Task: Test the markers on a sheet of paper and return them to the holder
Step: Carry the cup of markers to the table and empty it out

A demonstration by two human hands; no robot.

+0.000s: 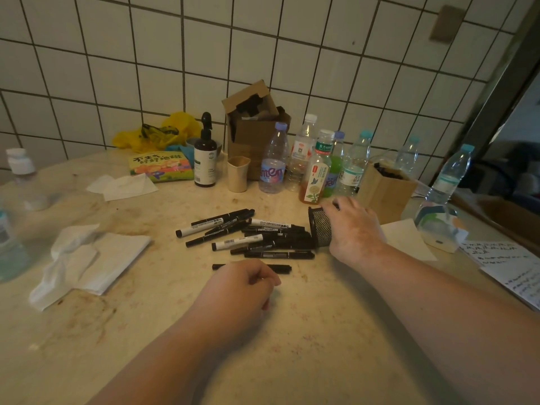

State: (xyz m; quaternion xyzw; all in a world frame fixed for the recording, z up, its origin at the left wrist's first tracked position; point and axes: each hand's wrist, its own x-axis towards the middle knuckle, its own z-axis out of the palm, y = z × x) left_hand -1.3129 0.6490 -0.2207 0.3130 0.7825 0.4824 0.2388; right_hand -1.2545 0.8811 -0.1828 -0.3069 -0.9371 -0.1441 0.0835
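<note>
I see a wall [204, 54] of white square tiles with dark grout at the far side. A stained beige bench [306, 346] runs beneath it. At far right a dark door frame [502, 83] opens onto a dim room. Lighting is dull and warm.

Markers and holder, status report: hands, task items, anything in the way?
Right hand gripping tipped mesh holder. Left hand curled, resting on lone marker. Marker pile spilled on table. Scribbled paper far right; nothing in the way.
</note>
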